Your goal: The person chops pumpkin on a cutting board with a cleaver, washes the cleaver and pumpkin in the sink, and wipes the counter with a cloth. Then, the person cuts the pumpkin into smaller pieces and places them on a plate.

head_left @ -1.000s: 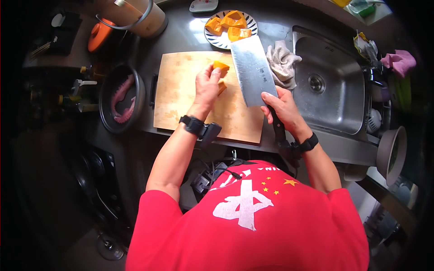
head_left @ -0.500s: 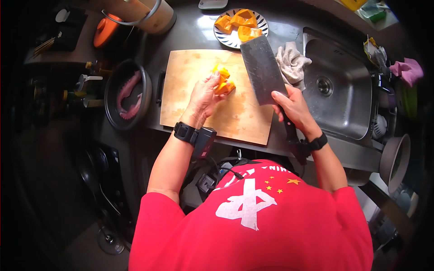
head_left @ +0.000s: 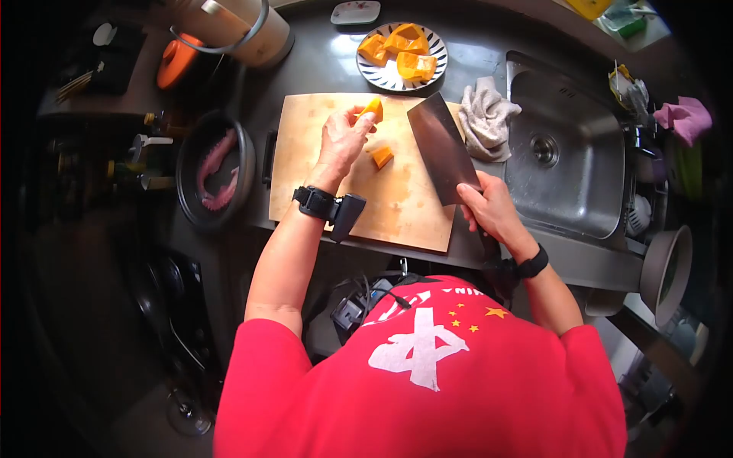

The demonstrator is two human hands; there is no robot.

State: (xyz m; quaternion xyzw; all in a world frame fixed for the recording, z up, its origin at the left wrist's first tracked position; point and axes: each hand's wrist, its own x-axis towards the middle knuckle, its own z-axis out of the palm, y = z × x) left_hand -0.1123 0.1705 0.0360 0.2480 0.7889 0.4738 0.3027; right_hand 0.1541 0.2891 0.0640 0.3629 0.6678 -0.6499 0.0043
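My left hand (head_left: 345, 137) pinches an orange pumpkin piece (head_left: 372, 108) above the upper part of the wooden cutting board (head_left: 321, 206). A smaller pumpkin piece (head_left: 382, 157) lies on the board, just right of that hand and apart from it. My right hand (head_left: 492, 206) is closed round the dark handle of a cleaver (head_left: 443, 149), whose broad blade slants over the board's right side. Beyond the board, a patterned plate (head_left: 372, 75) bears several pumpkin chunks (head_left: 407, 38).
A crumpled cloth (head_left: 487, 118) lies between the board and the metal sink (head_left: 569, 195). Left of the board is a dark bowl (head_left: 185, 172) with pink tentacles (head_left: 217, 156). A large bucket (head_left: 248, 38) stands at the upper left, and a small dish (head_left: 356, 12) is beyond the plate.
One pumpkin piece that was at my left hand now lies loose on the board. My left hand has risen slightly with the other. The cleaver has moved down, away from the plate.
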